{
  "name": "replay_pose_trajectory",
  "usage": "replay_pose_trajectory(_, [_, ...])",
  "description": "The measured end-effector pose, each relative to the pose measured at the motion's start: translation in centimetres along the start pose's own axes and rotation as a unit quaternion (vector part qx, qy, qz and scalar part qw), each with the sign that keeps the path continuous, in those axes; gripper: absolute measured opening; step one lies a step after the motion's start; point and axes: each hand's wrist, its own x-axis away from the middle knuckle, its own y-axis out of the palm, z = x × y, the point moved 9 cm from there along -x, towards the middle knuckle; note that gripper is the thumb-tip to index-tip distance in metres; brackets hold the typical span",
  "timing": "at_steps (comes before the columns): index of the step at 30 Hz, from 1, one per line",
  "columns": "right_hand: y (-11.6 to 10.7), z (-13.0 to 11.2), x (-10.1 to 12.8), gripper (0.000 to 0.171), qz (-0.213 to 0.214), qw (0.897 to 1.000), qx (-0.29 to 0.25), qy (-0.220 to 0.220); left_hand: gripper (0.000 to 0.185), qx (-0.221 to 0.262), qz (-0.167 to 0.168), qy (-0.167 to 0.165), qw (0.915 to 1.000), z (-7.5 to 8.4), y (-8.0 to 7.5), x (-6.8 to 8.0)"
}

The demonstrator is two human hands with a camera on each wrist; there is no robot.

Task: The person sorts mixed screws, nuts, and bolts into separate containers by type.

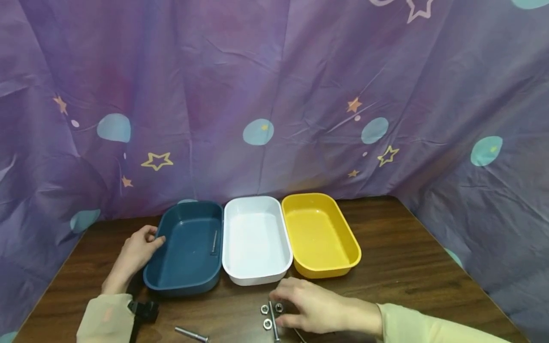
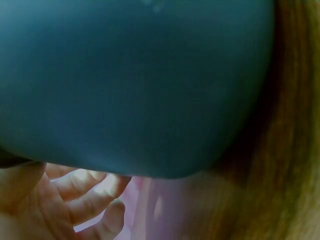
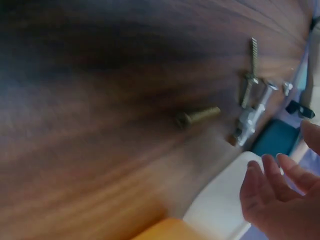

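The right hand [image 1: 315, 307] holds nothing; its thumb and fingers are parted above a bolt [image 1: 273, 318], which lies at its fingertips with three nuts [image 1: 268, 324] close around. To pick well, I think the fingertips should pinch only the bolt's shaft and lift it straight, so that the nuts are not dragged. The left hand [image 1: 136, 250] touches the near side of the blue tray [image 1: 183, 288]; whether it grasps the rim, I cannot tell. A light touch there should be enough. The white tray [image 1: 257, 277] is between the hands.
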Motion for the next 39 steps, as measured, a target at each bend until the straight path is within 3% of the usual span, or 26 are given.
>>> replay_pose_trajectory(13, [2.6,1.4,0.8,0.066,-0.004,0.997,0.065,0.043,0.039,0.0,0.0,-0.002,1.0,0.1,-0.1,-0.2])
replay_pose_trajectory(19, [3.3,1.4,0.8,0.073,-0.006,0.995,0.095,0.037,0.038,-0.001,-0.001,-0.007,1.0,0.0,0.2,-0.1])
replay_pose_trajectory(32, [3.8,1.7,0.4,0.077,-0.018,0.992,0.115,0.044,0.038,-0.001,0.004,-0.016,0.9999,-0.3,0.1,0.0])
replay_pose_trajectory(39, [3.4,1.6,0.3,0.073,-0.002,0.992,0.117,0.038,0.038,0.001,0.003,-0.016,0.9999,-0.2,0.1,-0.1])
